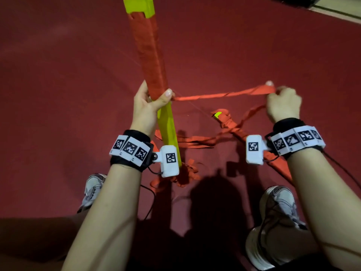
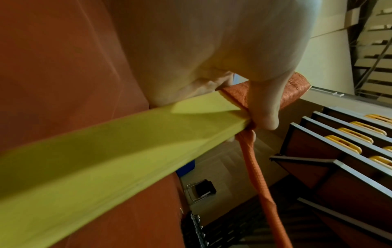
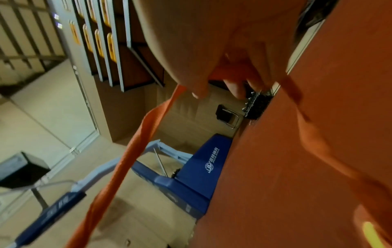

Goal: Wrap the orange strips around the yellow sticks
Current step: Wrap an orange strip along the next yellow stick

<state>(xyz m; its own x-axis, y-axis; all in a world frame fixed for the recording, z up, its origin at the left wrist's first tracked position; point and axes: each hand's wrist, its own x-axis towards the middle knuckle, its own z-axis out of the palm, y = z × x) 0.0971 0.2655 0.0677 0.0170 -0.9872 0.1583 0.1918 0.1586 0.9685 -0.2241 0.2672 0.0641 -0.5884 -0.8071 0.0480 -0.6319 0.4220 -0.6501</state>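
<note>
Nearest me, my left hand (image 1: 150, 106) grips the long yellow square stick (image 1: 168, 130) at the wrap's edge. My right hand (image 1: 283, 106), fingers curled, pinches the twisted orange fabric strip (image 1: 220, 94) pulled taut between them. Beyond lies red floor (image 1: 58, 65).

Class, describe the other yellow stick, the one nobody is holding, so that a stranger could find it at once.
Start on the red floor between the person's wrists. A second stick lies there among loose orange strips. Only a small yellow tip shows; orange covers the rest.
</note>
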